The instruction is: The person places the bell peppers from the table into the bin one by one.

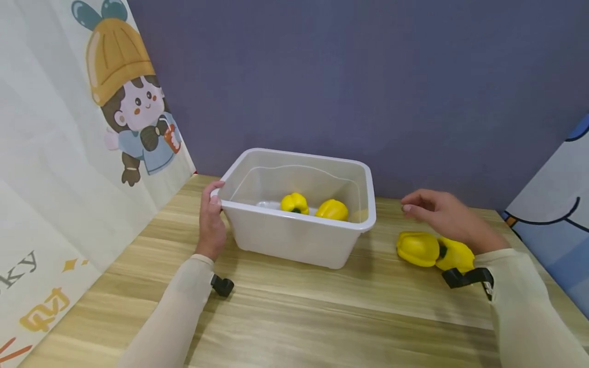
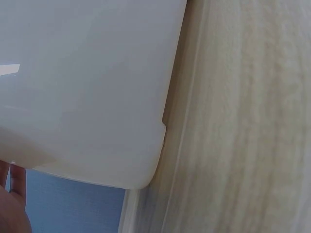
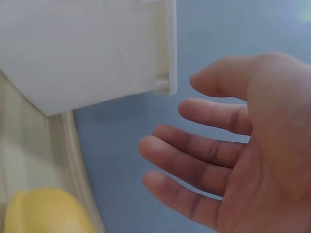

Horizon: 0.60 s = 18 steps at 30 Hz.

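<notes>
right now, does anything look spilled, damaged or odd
Nothing stands out. The white bin stands upright with two yellow peppers inside, two more peppers lie on the table beside it, and no spill or damage shows.

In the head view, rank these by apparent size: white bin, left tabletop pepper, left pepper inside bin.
1. White bin
2. Left tabletop pepper
3. Left pepper inside bin, partly hidden by the front wall

The lower parts of the left pepper (image 1: 294,202) and right pepper (image 1: 332,209) are hidden by the white bin (image 1: 290,237) around them. One tabletop pepper (image 1: 454,255) is partly covered by the right forearm (image 1: 486,240). The left hand (image 2: 12,206) is mostly cut off in its wrist view — and in the other, a yellow pepper (image 3: 48,213) is blurred and cropped.
</notes>
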Available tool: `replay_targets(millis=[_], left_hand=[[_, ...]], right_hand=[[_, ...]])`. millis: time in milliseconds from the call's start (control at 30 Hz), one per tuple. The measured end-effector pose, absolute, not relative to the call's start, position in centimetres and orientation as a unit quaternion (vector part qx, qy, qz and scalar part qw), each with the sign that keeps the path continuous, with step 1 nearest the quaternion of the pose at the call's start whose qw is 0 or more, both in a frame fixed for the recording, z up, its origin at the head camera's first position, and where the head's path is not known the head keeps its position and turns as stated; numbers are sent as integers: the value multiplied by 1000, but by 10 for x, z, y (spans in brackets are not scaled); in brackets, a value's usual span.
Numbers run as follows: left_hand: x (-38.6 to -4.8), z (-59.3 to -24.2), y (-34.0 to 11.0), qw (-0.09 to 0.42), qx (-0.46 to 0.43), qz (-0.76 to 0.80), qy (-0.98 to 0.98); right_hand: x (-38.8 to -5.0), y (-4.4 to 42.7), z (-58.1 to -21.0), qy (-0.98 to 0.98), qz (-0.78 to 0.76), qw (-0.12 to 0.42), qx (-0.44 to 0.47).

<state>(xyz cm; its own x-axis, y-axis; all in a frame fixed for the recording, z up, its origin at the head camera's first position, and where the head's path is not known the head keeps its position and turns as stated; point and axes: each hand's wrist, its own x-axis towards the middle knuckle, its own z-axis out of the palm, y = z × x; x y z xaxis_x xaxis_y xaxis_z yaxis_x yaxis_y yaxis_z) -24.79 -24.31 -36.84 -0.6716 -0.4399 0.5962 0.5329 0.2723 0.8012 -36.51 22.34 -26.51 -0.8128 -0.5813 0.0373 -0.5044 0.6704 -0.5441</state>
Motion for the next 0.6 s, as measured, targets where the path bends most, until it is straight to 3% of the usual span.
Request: replay_targets(millis=[133, 600], left_hand=[[-247, -369, -244, 408, -34, -597, -689], [-246, -369, -245, 407, -27, -592, -696]], right_hand=[[-363, 229, -277, 911, -281, 87, -290], [-360, 252, -298, 925, -252, 73, -274]])
